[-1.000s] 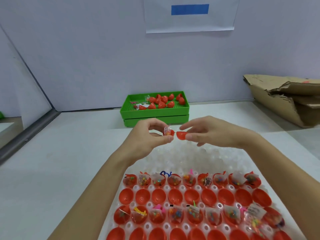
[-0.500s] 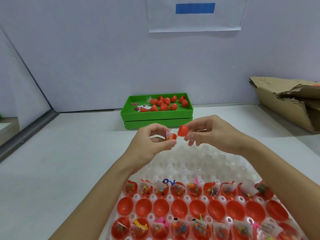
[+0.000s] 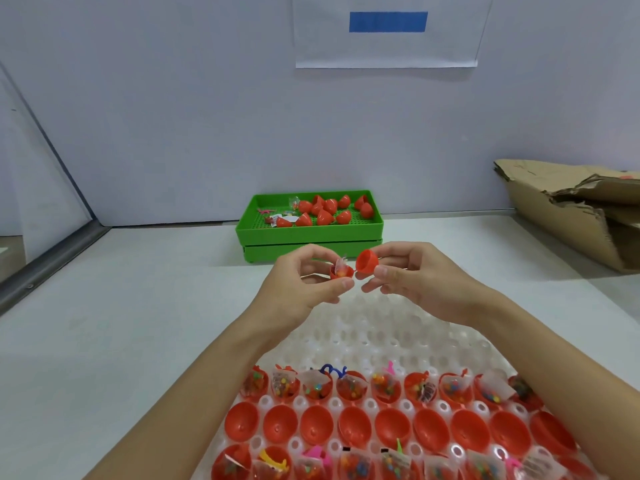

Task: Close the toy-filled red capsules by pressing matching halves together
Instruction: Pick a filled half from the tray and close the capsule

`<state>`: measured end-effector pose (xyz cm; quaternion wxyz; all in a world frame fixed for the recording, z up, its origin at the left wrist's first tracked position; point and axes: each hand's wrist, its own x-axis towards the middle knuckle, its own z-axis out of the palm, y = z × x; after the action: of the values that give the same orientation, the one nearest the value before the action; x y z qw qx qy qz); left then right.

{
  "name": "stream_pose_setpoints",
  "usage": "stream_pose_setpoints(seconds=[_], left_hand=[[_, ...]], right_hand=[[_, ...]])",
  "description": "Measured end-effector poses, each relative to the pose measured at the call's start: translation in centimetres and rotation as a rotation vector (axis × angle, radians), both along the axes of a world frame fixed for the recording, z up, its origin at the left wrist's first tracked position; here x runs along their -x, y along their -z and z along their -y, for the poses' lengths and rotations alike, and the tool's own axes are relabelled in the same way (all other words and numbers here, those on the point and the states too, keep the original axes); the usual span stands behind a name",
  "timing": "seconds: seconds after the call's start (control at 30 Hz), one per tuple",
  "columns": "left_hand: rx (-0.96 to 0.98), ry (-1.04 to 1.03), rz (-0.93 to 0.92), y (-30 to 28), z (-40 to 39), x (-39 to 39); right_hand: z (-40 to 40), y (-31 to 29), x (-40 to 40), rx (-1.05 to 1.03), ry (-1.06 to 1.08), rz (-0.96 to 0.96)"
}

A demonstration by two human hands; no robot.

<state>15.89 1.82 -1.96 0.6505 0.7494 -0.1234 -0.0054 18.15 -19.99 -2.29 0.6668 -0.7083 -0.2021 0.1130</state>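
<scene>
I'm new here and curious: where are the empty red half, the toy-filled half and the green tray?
empty red half (image 3: 367, 260), head view, its rounded outer shell.
toy-filled half (image 3: 341, 271), head view, its toy packet.
green tray (image 3: 308, 231), head view, its front wall.

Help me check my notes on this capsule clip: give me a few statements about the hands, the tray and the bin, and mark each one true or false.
1. The left hand holds a toy-filled half. True.
2. The right hand holds an empty red half. True.
3. The two halves are already pressed shut. False: they sit side by side, not yet joined.
4. The green bin stands empty. False: red capsules lie in it.
5. The far rows of the white tray hold no capsule halves. True.
6. A cardboard box lies on the left. False: it is on the right.
</scene>
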Motion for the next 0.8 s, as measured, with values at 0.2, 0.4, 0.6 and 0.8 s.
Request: stream_pose_setpoints(seconds=[0.2, 0.4, 0.6, 0.8], left_hand=[[0.056, 0.042, -0.032, 0.6, -0.3, -0.3], [0.031, 0.053, -0.05, 0.3, -0.5, -0.4], [-0.12, 0.101, 0.007, -0.9, -1.6, -0.4], [-0.057, 0.052, 0.005, -0.4, -1.7, -0.5]], right_hand=[[-0.2, 0.2, 0.0, 0.055, 0.006, 0.042], [-0.2, 0.2, -0.1, 0.036, 0.002, 0.028], [0.3, -0.1, -0.4, -0.023, -0.083, -0.043], [0.7, -0.7, -0.8, -0.134, -0.049, -0.148]])
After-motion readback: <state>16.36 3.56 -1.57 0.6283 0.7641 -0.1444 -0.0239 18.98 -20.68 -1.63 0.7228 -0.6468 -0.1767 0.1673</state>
